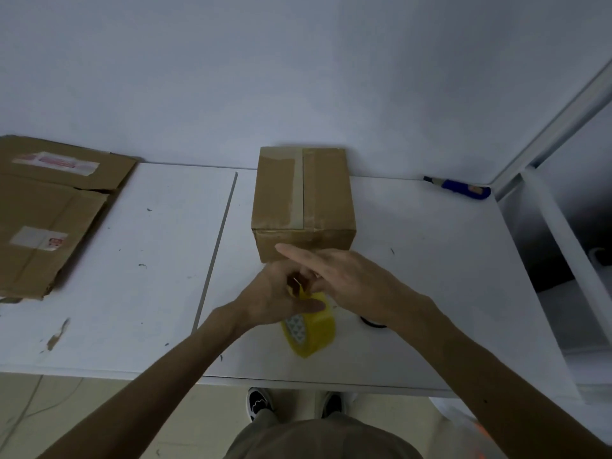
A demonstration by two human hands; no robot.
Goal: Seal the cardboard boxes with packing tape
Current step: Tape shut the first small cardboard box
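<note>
A closed brown cardboard box [303, 200] stands at the back middle of the white table [132, 293], with a strip of tape running along its top seam. Just in front of it, my left hand [275, 296] grips a yellowish roll of packing tape [313, 329] held above the table. My right hand [344, 276] reaches over the roll, thumb and fingers pinching at the tape's loose end while the index finger points left along the box's near face. Where exactly the tape end lies is hidden by my fingers.
Flattened cardboard sheets [49, 210] with labels lie at the table's left end. A blue-handled utility knife [460, 188] rests at the back right by the wall. A dark ring [372, 323] peeks out under my right wrist. A white ledge borders the right side.
</note>
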